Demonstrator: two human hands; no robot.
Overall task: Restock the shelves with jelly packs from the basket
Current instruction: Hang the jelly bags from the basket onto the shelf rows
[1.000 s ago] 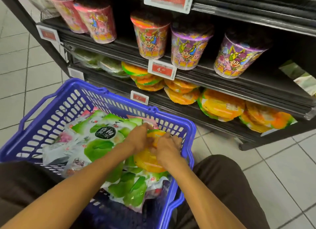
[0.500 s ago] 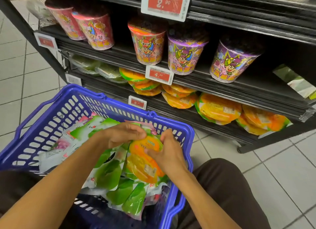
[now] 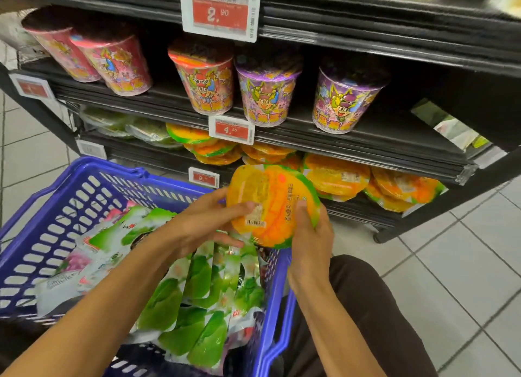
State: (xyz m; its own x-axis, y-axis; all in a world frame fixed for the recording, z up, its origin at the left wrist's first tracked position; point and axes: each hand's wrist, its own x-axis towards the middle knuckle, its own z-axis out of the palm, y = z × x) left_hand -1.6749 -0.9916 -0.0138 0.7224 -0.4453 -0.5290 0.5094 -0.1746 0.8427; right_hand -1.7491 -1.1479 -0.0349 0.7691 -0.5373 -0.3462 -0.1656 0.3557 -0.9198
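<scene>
Restocking in progress, head view. The black shelving unit (image 3: 380, 140) fills the upper field; its middle tier carries printed cups (image 3: 265, 92), and its lowest tier already holds a row of orange jelly packs (image 3: 335, 176) toward the right and paler green packs (image 3: 135, 128) toward the left. Below and to the left stands the blue basket (image 3: 84, 168), with many green jelly packs (image 3: 180, 303) heaped inside and at least 1 pink pack (image 3: 76, 264) near its left wall. 1 orange jelly pack (image 3: 282, 207) is lifted clear of the heap, above the basket's far right corner and just in front of the lowest tier, its barcoded back facing the camera. The left hand (image 3: 197, 227) pinches the pack's left edge, thumb on the visible face and fingers beneath; the right hand (image 3: 313, 244) clasps the right edge likewise, thumb pressed on the face and fingers wrapped behind. Judged status: the orange row looks partly stocked, this pack is in transfer but not yet placed, and most of the basket's load remains to be shelved.
</scene>
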